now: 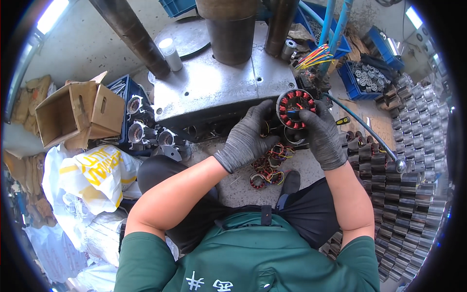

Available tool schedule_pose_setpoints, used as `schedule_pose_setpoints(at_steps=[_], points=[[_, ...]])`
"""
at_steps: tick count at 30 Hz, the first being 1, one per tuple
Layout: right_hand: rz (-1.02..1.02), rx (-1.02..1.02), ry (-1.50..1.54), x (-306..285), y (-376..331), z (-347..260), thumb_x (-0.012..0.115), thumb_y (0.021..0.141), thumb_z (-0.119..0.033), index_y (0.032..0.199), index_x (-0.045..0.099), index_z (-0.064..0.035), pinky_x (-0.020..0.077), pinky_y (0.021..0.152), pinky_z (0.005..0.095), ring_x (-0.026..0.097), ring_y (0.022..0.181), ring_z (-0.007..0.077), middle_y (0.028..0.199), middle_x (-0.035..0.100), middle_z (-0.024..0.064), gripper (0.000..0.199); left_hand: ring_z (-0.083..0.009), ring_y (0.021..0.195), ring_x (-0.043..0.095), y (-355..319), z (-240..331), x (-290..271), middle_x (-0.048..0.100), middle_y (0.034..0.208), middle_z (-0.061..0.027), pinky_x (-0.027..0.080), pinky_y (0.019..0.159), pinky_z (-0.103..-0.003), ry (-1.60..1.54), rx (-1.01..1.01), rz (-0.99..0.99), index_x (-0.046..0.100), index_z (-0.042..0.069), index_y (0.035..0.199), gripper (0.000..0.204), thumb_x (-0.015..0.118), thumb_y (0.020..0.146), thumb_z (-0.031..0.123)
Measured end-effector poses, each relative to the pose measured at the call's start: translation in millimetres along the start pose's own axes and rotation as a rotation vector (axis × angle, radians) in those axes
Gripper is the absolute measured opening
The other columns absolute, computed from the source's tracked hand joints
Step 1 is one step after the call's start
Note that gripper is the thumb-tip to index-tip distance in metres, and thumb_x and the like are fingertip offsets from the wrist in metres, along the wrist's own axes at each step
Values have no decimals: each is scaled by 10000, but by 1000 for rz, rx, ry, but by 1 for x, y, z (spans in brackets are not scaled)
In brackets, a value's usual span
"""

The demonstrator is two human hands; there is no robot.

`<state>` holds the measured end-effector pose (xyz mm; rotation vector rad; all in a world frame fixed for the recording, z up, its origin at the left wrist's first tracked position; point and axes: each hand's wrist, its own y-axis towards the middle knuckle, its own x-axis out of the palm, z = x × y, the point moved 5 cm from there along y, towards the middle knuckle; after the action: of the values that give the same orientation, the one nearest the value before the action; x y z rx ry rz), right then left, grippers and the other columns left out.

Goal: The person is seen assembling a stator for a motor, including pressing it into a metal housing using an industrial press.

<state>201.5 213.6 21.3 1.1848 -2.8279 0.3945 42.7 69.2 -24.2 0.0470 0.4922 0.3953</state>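
My right hand (325, 134), in a grey knit glove, grips a motor stator (283, 100), a dark ring lined with red windings. Its thumb lies over the ring's face, and short blue and red wire ends show inside the opening. To the left of the stator is my gloved left hand (247, 139), fingers and thumb apart with nothing visible between them. Just below the held stator the rim of a metal cylinder (295, 141) shows in part. Several wound stators (258, 181) with loose coloured wires lie on the floor beneath my hands.
A press with a steel bed (214, 90) and thick columns stands ahead. A metal lever (365, 127) with a ball end reaches out at right, above stacked metal cylinders (413, 185). Motor housings (138, 131), an open cardboard box (73, 114) and white bags (92, 180) are at left.
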Motion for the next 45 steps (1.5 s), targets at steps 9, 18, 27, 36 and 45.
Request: schedule_pose_setpoints(at_steps=[9, 18, 27, 36, 45], points=[[-82, -139, -60, 34, -10, -11, 713, 1061, -411, 1426, 620, -26, 539, 1051, 325, 681, 1118, 141, 1233, 737, 84, 539, -303, 1334, 656, 4, 29, -28, 583, 1473, -174, 600, 1102, -454, -8, 179, 192, 369, 88, 1648, 1087, 1010, 772, 144], [-85, -184, -70, 38, -5, -21, 669, 1084, -505, 1457, 648, -28, 586, 941, 287, 697, 1098, 124, 1225, 743, 53, 605, -313, 1328, 666, 1, 48, -59, 618, 1433, -162, 586, 1122, -435, 74, 311, 307, 484, 84, 1574, 1048, 1049, 697, 187], [-170, -177, 55, 50, -1, -27, 735, 1013, -386, 1463, 639, -14, 585, 882, 257, 689, 1030, 106, 1222, 733, 51, 592, -316, 1367, 651, -4, 54, -70, 592, 1466, -164, 582, 1142, -425, 50, 283, 283, 484, 92, 1594, 1049, 1038, 704, 125], [-140, -350, 9, 49, 2, -30, 823, 893, -188, 1476, 620, 7, 586, 1011, 344, 701, 1153, 186, 1300, 730, 94, 648, -301, 1360, 651, -6, 55, -73, 578, 1494, -170, 583, 1132, -425, -13, 233, 284, 447, 80, 1619, 999, 991, 782, 99], [-214, -296, 96, 52, 7, -14, 795, 888, -97, 1520, 596, 0, 567, 1077, 372, 689, 1216, 203, 1337, 720, 104, 669, -185, 1309, 619, -6, 40, -61, 654, 1420, -106, 525, 1146, -397, -564, 67, 115, 479, 57, 1578, 802, 918, 920, 186]])
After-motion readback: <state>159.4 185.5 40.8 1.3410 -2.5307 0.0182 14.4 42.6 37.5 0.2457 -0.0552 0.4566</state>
